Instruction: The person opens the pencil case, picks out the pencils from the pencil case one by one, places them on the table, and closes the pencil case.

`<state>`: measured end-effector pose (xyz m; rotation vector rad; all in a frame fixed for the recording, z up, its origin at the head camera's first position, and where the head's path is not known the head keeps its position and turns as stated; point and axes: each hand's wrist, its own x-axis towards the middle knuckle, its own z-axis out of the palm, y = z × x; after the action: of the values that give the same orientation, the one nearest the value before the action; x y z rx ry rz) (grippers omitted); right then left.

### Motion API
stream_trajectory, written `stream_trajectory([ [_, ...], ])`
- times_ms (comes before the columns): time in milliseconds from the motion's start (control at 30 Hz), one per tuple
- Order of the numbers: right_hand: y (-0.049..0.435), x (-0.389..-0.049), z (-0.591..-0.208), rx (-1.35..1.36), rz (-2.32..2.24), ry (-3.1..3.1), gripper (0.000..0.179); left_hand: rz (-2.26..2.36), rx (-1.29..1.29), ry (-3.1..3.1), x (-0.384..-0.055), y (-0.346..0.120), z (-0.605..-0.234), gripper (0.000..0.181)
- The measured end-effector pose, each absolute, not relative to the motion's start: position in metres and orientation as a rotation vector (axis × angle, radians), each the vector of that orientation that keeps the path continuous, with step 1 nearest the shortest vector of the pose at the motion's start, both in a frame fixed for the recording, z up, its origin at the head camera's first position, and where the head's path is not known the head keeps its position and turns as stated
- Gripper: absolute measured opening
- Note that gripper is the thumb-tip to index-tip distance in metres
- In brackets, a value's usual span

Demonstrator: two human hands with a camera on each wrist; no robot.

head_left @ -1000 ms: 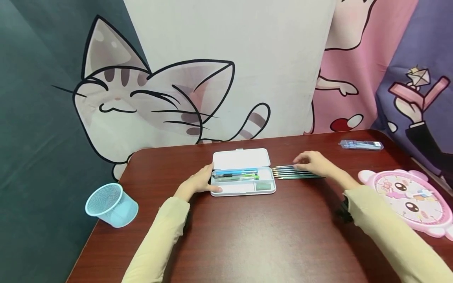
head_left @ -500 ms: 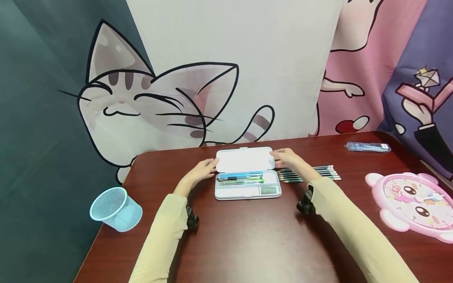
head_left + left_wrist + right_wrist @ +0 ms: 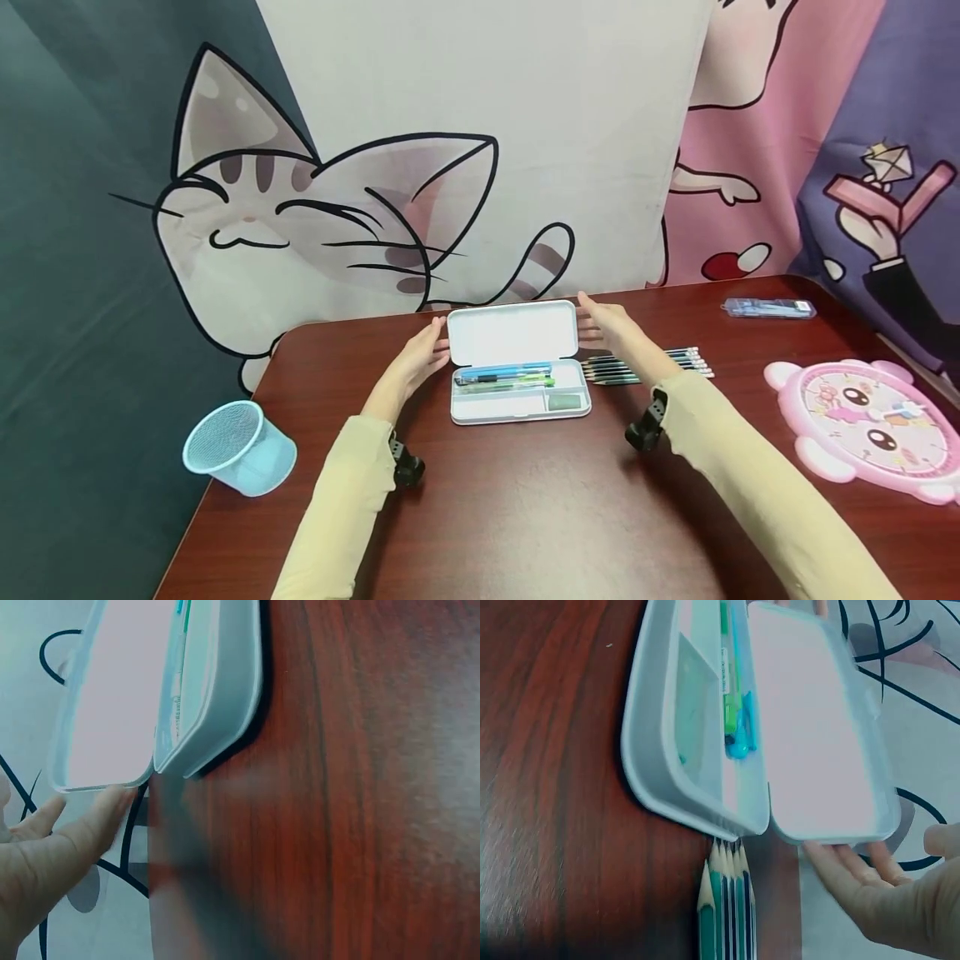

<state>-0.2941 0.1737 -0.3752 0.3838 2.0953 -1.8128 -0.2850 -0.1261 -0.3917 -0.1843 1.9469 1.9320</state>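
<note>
A white pencil case stands open on the table, its lid (image 3: pixel 513 333) tilted up behind the base (image 3: pixel 480 408). In the base lie several blue and green pens (image 3: pixel 504 377) and a greenish eraser-like block (image 3: pixel 564 402). My left hand (image 3: pixel 411 360) touches the lid's left end with extended fingers, as the left wrist view also shows. At the opposite end, the fairly straight fingers of my right hand (image 3: pixel 613 330) touch the lid's edge; the right wrist view has its thumb apart from the lid. Several green-striped pencils (image 3: pixel 727 915) lie right of the case, partly hidden under the right forearm.
A light-blue mesh pen cup (image 3: pixel 242 450) stands at the table's left edge. On the right lies a pink animal-shaped clock (image 3: pixel 870 425). Behind it is a small clear-blue plastic case (image 3: pixel 768 308). A cartoon-printed cloth (image 3: pixel 600 125) hangs behind the table.
My right hand has left the pencils and moved to the lid's right end. My left hand has shifted from the base to the lid's left end. The lid has tilted up from lying back.
</note>
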Motion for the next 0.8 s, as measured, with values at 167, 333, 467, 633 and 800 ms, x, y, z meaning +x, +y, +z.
stream_trajectory([
  [167,0.174,-0.288,-0.375,0.356,-1.876,2.125,0.073,2.043,-0.091,1.889,-0.280,-0.130,-0.389,0.051],
  [333,0.178,-0.281,-0.381,0.254,-1.809,2.246,0.070,2.029,-0.021,1.979,-0.274,-0.135,-0.389,0.052],
  [467,0.191,-0.275,-0.388,-0.038,-1.602,2.364,0.058,1.888,0.109,2.110,-0.267,-0.143,-0.393,0.047],
  [633,0.205,-0.268,-0.399,-0.494,-1.251,2.470,0.073,1.427,0.426,2.292,-0.257,-0.153,-0.400,0.068],
  [800,0.201,-0.260,-0.406,-0.697,-0.897,2.573,0.094,0.999,0.599,2.462,-0.253,-0.150,-0.407,0.089],
])
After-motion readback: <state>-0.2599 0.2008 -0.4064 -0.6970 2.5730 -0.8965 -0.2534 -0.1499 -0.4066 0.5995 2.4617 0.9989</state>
